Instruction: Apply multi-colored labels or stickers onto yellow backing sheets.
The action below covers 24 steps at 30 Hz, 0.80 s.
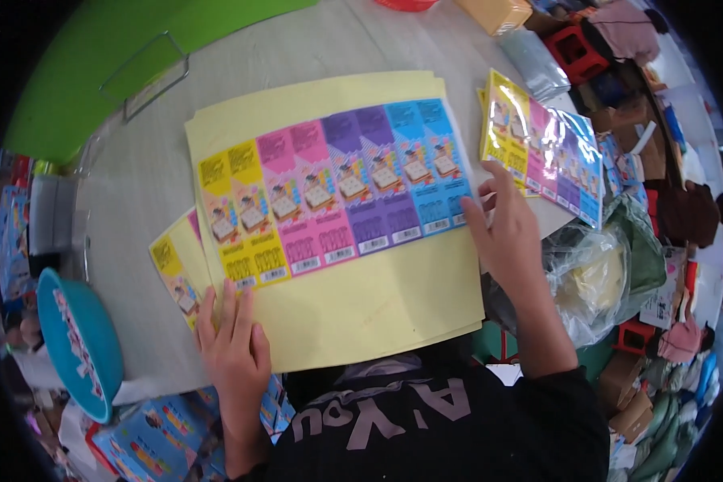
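A printed sheet [329,193] with yellow, pink, purple and blue label strips lies on larger pale yellow paper sheets [377,313] in front of me. My left hand [237,349] rests with fingers stretched out on the lower left of the paper, fingertips at the printed sheet's corner. At the right edge is my right hand [506,229], its thumb and fingers apart near the blue end of the print. Another printed stack [538,145], glossy and in the same colours, lies just beyond the right hand. Part of one more printed sheet [173,265] sticks out from under the paper at left.
A teal basin [80,345] with small printed pieces stands at the table's left edge. A wire frame [149,76] lies at the far left beside a green surface [193,28]. Clear plastic bags [590,281] hang at the right, with a red stool [577,55] and boxes beyond.
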Available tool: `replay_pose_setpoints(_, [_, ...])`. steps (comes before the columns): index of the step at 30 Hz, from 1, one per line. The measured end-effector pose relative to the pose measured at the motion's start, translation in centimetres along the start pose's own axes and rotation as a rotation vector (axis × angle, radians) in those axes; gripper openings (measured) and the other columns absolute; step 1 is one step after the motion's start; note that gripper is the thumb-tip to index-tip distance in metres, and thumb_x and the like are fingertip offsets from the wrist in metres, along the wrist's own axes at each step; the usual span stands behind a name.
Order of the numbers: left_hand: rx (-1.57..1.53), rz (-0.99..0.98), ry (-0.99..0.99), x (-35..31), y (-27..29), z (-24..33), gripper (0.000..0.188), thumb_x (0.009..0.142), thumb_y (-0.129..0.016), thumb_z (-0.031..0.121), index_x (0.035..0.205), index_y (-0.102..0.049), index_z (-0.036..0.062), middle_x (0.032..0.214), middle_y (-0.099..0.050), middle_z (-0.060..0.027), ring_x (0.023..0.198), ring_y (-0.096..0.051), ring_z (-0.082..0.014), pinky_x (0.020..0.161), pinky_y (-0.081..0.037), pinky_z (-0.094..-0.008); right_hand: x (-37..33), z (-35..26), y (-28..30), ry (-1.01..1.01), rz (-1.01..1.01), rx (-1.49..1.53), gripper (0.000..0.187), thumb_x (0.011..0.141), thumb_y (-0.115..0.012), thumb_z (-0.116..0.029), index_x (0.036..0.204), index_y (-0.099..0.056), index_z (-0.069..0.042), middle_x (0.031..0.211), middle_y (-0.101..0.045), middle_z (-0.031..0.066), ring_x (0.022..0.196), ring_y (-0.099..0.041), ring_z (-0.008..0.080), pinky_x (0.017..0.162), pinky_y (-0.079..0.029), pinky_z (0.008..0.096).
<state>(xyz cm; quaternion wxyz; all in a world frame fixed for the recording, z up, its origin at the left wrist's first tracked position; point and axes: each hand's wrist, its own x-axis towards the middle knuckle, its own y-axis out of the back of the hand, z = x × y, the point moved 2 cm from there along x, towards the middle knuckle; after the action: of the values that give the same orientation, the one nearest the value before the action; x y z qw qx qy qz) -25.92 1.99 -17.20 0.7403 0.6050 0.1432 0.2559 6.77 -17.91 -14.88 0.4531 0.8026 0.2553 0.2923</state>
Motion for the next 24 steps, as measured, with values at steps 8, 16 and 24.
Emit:
replay_pose_setpoints(8, [-0.019, -0.039, 0.006, -0.4, 0.2, -0.8, 0.05, 0.094, -0.058, 0.016, 0.142, -0.064, 0.0012, 0.155, -0.056, -0.0171, 0.146, -0.044, -0.0458, 0.121, -0.031, -0.0579, 0.9, 0.9, 0.0, -0.429, -0.173, 0.84, 0.044, 0.105, -0.063, -0.008, 0.147, -0.052, 0.003, 0.117, -0.067, 0.0047, 0.104, -0.061, 0.0081, 0.089, -0.048, 0.0244])
replay_pose_setpoints(16, [-0.169, 0.071, 0.103, -0.7, -0.5, -0.9, 0.061, 0.096, -0.053, 0.017, 0.153, -0.048, -0.005, 0.158, -0.05, -0.024, 0.147, -0.044, -0.0457, 0.122, -0.032, -0.0543, -2.0, 12.6, 9.9, -0.537, 0.205, 0.88, 0.038, 0.106, -0.062, -0.017, 0.139, -0.06, 0.002, 0.106, -0.074, 0.0035, 0.076, -0.068, 0.0073, 0.06, -0.049, 0.021])
replay_pose_setpoints(24, [-0.078, 0.041, 0.024, -0.1, 0.7, -1.4, 0.048, 0.098, -0.053, 0.021, 0.138, -0.057, -0.0041, 0.152, -0.054, -0.026, 0.142, -0.048, -0.048, 0.119, -0.035, -0.0561, -5.0, 25.1, 12.7, -0.664, 0.233, 0.611, 0.026, 0.108, -0.059, -0.025, 0.122, -0.066, -0.004, 0.083, -0.058, -0.0072, 0.067, -0.051, 0.0034, 0.057, -0.038, 0.0229])
